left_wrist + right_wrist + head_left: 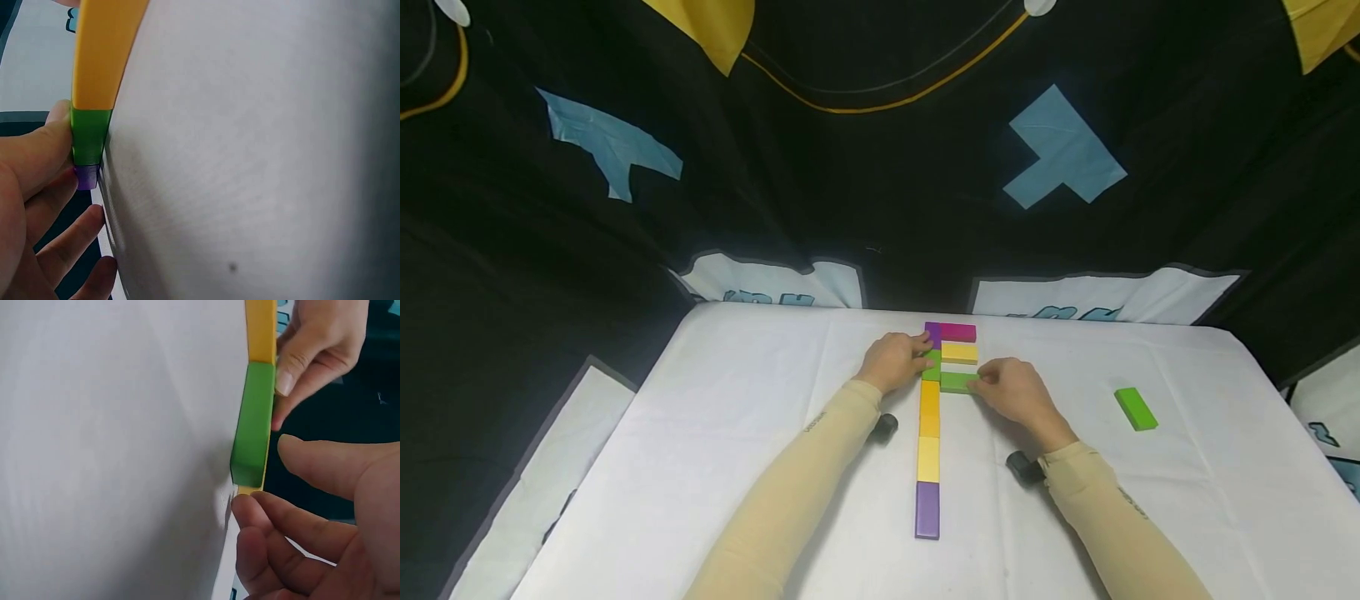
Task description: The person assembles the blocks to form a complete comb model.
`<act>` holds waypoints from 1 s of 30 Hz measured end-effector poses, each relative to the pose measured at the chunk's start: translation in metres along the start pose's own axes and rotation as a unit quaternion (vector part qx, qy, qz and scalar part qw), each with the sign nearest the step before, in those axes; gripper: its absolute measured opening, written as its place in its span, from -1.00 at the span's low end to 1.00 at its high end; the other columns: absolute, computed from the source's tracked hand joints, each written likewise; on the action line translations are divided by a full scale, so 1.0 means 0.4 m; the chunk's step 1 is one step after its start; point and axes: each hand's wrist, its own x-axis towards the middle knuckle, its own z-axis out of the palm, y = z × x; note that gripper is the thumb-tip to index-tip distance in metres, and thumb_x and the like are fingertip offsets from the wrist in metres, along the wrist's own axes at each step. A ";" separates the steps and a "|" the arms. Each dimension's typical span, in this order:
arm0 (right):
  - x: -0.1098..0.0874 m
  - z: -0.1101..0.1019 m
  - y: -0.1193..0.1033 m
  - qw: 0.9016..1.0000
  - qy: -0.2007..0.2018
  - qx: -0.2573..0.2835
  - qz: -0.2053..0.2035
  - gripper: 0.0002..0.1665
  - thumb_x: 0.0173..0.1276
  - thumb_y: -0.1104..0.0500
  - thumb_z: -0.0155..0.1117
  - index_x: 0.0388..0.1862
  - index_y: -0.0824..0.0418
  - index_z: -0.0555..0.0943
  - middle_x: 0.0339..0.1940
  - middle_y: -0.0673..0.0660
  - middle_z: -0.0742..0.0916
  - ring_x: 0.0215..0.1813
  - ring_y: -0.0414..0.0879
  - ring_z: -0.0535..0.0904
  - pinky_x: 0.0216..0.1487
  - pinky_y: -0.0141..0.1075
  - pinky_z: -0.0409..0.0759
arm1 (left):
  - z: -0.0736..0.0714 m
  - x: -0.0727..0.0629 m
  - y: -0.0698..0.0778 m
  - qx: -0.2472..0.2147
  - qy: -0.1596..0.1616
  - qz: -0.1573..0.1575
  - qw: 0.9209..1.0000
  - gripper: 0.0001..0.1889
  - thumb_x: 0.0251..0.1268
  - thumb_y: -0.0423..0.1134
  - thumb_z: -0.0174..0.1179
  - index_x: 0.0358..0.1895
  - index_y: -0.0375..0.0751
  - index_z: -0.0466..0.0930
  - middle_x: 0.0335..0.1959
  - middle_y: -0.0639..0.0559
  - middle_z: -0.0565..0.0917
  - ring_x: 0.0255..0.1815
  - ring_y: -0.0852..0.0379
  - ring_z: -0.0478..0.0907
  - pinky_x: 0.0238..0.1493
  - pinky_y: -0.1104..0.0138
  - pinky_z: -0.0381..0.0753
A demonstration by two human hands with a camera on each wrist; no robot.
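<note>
A column of flat blocks runs down the white table, with a purple block (pixel 932 335) at the far end and a green block (pixel 932 365) below it. My left hand (pixel 892 361) rests against the column's left side, its thumb at the green block and a finger at the purple one. Three blocks branch off to the right: magenta (pixel 958 332), yellow (pixel 959 353) and a lower green block (pixel 957 382). Beside that lower block's outer end is my right hand (pixel 1017 390). In the right wrist view, its thumb and fingers (pixel 300 515) are spread around the end of the green block (pixel 252 428).
Farther down the column lie an orange block (pixel 929 408), a light yellow block (pixel 928 460) and a purple block (pixel 927 510). A loose green block (pixel 1136 408) lies to the right. Behind the table (pixel 737 358) hangs a black cloth (pixel 865 183).
</note>
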 end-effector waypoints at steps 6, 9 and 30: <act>-0.017 -0.038 0.018 0.999 -0.004 0.043 0.027 -0.47 0.39 -0.02 0.34 0.18 0.31 0.64 -0.13 0.21 0.75 -0.22 0.01 0.58 -0.20 -0.18 0.65 | 0.000 -0.003 0.002 0.002 0.002 0.003 1.000 -0.52 0.36 -0.01 0.31 0.31 0.04 0.55 0.39 0.21 0.48 0.41 -0.03 0.43 0.42 0.14 0.37; -0.030 -0.063 0.037 0.998 0.004 0.056 0.028 -0.47 0.42 -0.03 0.31 0.21 0.29 0.63 -0.08 0.26 0.74 -0.19 0.04 0.60 -0.25 -0.20 0.63 | 0.000 -0.004 0.002 -0.001 0.004 0.006 1.000 -0.52 0.36 -0.01 0.31 0.31 0.03 0.56 0.39 0.20 0.48 0.40 -0.04 0.43 0.42 0.13 0.38; -0.157 -0.196 0.198 0.992 0.112 0.063 -0.017 -0.45 0.46 -0.04 0.27 0.18 0.36 0.62 -0.10 0.27 0.75 -0.03 0.13 0.59 -0.21 -0.21 0.49 | 0.003 0.002 -0.003 0.007 0.004 0.006 1.000 -0.52 0.37 -0.01 0.30 0.31 0.04 0.55 0.39 0.22 0.48 0.41 -0.03 0.43 0.41 0.14 0.39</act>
